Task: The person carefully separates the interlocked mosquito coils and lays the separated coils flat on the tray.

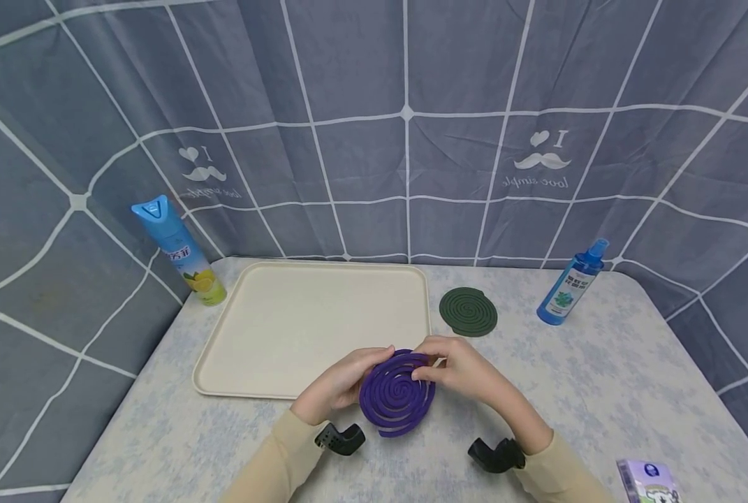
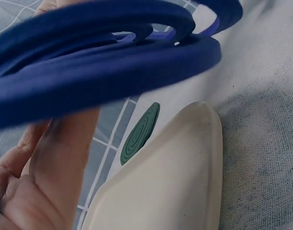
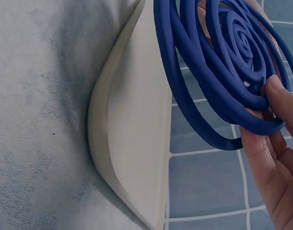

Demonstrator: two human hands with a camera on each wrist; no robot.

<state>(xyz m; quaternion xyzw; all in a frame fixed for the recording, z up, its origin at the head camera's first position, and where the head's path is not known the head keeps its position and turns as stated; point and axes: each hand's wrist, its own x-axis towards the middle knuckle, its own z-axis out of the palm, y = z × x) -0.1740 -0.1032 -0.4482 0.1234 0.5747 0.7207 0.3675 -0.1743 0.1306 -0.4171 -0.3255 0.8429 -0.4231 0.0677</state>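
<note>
A purple mosquito coil (image 1: 397, 392) is held up between both hands, above the table by the tray's near edge. Its outer turns are spread apart in the right wrist view, with gaps between the strands. My left hand (image 1: 348, 377) holds the coil's left edge, and some of its fingers are hidden behind it. At the upper right edge, my right hand (image 1: 462, 367) pinches turns of the coil between thumb and fingers. A dark green mosquito coil (image 1: 468, 311) lies flat on the table beyond the right hand.
A cream tray (image 1: 323, 300) lies behind the left hand. On the left stands a blue and yellow spray can (image 1: 181, 251); a blue spray bottle (image 1: 571, 283) stands at the back right. A purple packet (image 1: 649, 480) lies near right. A grey curtain (image 1: 361, 161) hangs behind the table.
</note>
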